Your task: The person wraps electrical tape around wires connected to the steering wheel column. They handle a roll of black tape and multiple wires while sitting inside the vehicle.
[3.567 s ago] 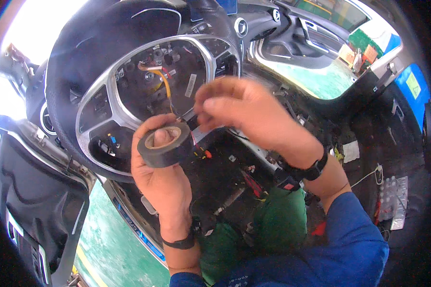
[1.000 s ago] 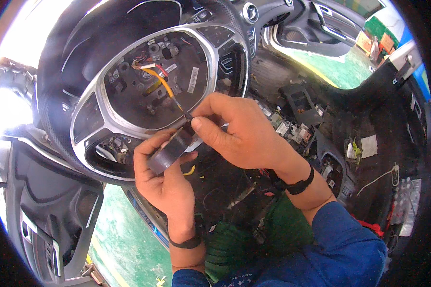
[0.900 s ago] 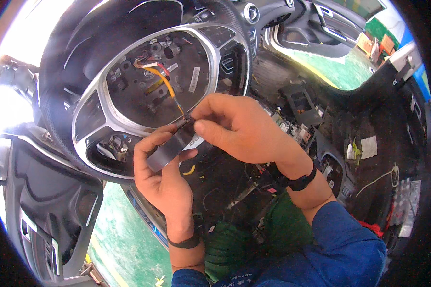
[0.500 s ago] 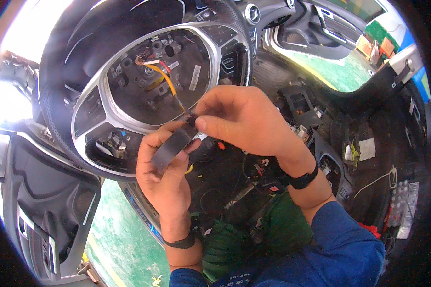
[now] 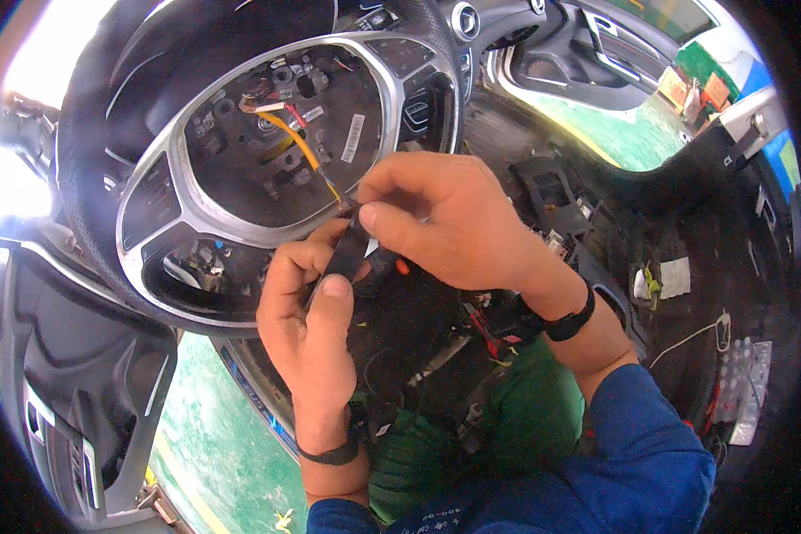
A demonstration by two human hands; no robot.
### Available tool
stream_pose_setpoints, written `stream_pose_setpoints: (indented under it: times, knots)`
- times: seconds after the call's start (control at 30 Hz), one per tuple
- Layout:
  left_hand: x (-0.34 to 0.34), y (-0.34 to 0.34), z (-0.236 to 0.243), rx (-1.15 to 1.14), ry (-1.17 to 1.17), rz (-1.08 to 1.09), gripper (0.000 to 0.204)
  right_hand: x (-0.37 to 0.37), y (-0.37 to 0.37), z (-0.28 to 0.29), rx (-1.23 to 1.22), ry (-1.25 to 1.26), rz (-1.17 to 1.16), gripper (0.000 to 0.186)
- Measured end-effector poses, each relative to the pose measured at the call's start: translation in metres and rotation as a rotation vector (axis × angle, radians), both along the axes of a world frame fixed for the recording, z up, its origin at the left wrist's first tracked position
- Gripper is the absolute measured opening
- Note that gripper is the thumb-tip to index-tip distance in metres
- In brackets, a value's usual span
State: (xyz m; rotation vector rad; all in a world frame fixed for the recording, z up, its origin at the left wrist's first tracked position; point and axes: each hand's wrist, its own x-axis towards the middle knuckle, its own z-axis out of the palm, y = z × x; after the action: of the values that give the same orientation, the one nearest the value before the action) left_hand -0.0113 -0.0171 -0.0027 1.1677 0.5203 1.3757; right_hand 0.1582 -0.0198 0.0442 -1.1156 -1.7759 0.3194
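Observation:
A roll of black tape (image 5: 345,258) is held in my left hand (image 5: 307,356), between the thumb and the curled fingers. My right hand (image 5: 458,218) is closed in a pinch just above it, where the taped end of the wires meets the tape; the fingertips hide the exact contact. An orange-yellow wire bundle (image 5: 304,149) runs down to this pinch from the open centre of the steering wheel (image 5: 200,206). Near the pinch the bundle thins into separate dark and yellow strands. Both hands are in front of the wheel's lower right part.
The driver's door (image 5: 89,365) stands open at the left, the far door (image 5: 565,71) at the upper right. Loose trim (image 5: 547,196), a piece of cloth or paper (image 5: 675,278), a white cord (image 5: 699,338) and a clear blister pack (image 5: 752,392) lie about the stripped interior. Red-handled pliers (image 5: 482,331) lie near my right wrist.
The tape roll has turned from broadside to a steeper, narrower angle in my left hand. My right hand still pinches at the wires' end. The whole view has shifted slightly.

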Motion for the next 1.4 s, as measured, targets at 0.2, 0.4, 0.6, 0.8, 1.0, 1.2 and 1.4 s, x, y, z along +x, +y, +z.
stream_pose_setpoints:
  times: [0.2, 0.4, 0.6, 0.8, 1.0, 1.2, 1.4]
  knots:
    - [0.002, -0.005, 0.005, 0.126, 0.208, 0.171, 0.038, -0.001, 0.003, -0.011, -0.091, 0.186, 0.007, 0.018]
    - [-0.011, -0.015, 0.011, -0.005, 0.504, 0.327, 0.021, 0.001, 0.005, -0.005, -0.244, 0.377, 0.107, 0.018]
    - [-0.018, -0.019, 0.018, 0.098, 0.605, 0.435, 0.014, 0.005, 0.008, -0.017, -0.24, 0.685, 0.17, 0.015]
    - [-0.019, -0.021, 0.017, 0.121, 0.548, 0.387, 0.009, 0.005, 0.014, -0.026, -0.329, 0.858, 0.271, 0.014]
    - [-0.022, -0.02, 0.016, 0.079, 0.51, 0.4, 0.011, -0.001, 0.012, -0.023, -0.364, 0.852, 0.294, 0.012]
    - [-0.028, -0.02, 0.012, 0.21, 0.643, 0.439, 0.011, 0.0, 0.015, -0.033, -0.346, 0.867, 0.263, 0.011]
    - [-0.026, -0.025, 0.018, 0.197, 0.565, 0.471, 0.011, 0.0, 0.013, -0.033, -0.276, 0.724, 0.204, 0.01]
